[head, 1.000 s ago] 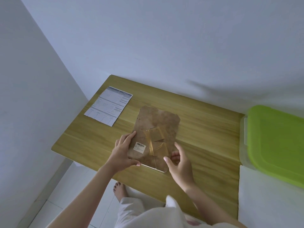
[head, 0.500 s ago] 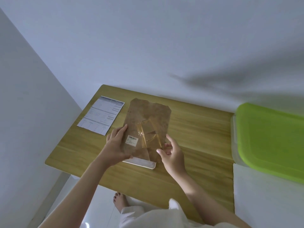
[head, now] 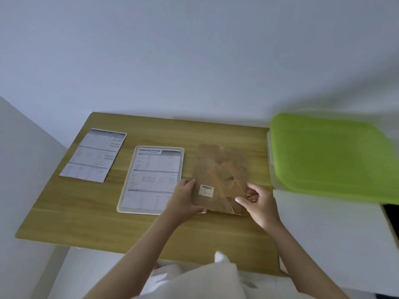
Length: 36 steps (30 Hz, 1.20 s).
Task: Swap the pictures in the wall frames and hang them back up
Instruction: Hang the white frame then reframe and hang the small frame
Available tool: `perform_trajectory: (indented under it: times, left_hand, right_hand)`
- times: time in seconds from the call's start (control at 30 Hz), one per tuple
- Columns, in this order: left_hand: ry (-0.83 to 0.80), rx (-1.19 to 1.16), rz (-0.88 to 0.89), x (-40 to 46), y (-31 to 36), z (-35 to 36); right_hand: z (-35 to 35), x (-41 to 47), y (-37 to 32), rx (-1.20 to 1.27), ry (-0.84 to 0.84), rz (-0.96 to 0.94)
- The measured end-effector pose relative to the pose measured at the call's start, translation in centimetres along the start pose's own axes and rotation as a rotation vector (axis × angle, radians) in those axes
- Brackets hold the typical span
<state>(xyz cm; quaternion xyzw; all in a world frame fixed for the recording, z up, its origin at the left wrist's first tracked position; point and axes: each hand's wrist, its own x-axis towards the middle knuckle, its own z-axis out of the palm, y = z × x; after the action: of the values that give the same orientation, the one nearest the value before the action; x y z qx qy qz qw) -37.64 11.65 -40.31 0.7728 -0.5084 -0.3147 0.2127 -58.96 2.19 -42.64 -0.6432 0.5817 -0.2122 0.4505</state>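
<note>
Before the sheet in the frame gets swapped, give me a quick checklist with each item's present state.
1. Backing board off the frame: ok, it sits to the frame's right.
2. Sheet in frame uncovered: ok, printed side up.
3. Loose sheet ready: ok, flat on the table, left of the frame.
4. Hands free: not ok, left hand and right hand both hold the board.
5. Board fully resting on the table: cannot tell.
6. Board clear of the green lid: ok, a gap shows.
</note>
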Motion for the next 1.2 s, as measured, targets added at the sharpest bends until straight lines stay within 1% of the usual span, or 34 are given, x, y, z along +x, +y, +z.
perform_trajectory:
  times: [0.17,0.47,0.53,0.6,0.67,0.77,0.9,1.03,1.2]
  left_hand:
    - [0.015,0.057,-0.046,-0.1,0.0,1.4]
    - [0.026,0.092,-0.007,0.0,0.0,2.0]
    - [0.038,0.083,0.01,-0.1,-0.1,1.9]
    - [0.091,0.063,0.019,-0.6,-0.4,1.3]
    - [0.17,0.05,0.021,-1.3,-1.0,0.1]
    - [0.271,0.064,-0.016,-2.5,-3.0,-2.0]
    - [0.345,0.088,-0.157,-3.9,-6.8,-5.2]
    - [0.266,0.108,-0.254,-4.5,-10.5,-8.0]
    - [0.126,0.077,-0.233,-4.3,-14.0,-10.1]
  right_hand:
    - [-0.1,0.3,0.7,-0.076,-0.035,-0.023]
    - [-0.2,0.4,0.5,-0.168,-0.059,-0.036]
    - [-0.1,0.4,-0.1,-0.189,-0.031,-0.035]
    - [0.5,0.4,-1.1,-0.209,0.018,-0.083]
    - [1.6,0.6,-2.6,-0.214,0.045,-0.171]
    - [4.4,1.3,-5.0,-0.209,0.002,-0.278]
    - [8.7,2.6,-8.9,-0.236,-0.096,-0.344]
    - [12.3,4.3,-12.2,-0.329,-0.187,-0.302]
    - [15.2,6.3,-14.3,-0.54,-0.31,-0.181]
